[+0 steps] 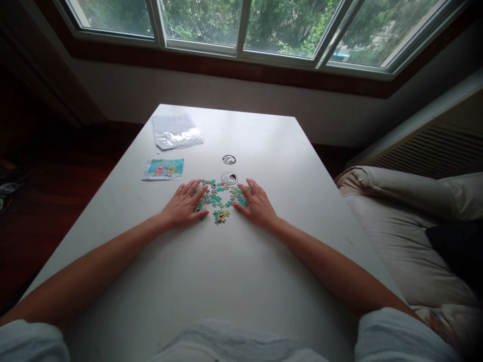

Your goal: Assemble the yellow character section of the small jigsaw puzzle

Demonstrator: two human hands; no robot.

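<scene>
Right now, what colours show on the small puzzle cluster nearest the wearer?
Small puzzle cluster: mainly yellow, some teal; best in head view.

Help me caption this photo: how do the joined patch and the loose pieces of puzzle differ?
The joined patch is one compact block; the loose pieces spread wider. The patch looks largely yellow, the loose pieces mostly green. The patch lies nearer the camera than most of the loose pieces. Both lie on the white table.

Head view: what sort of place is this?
Likely a living room in a home: a cushioned sofa stands beside the white table, a wide window looks onto trees, and jigsaw pieces lie on the table.
</scene>
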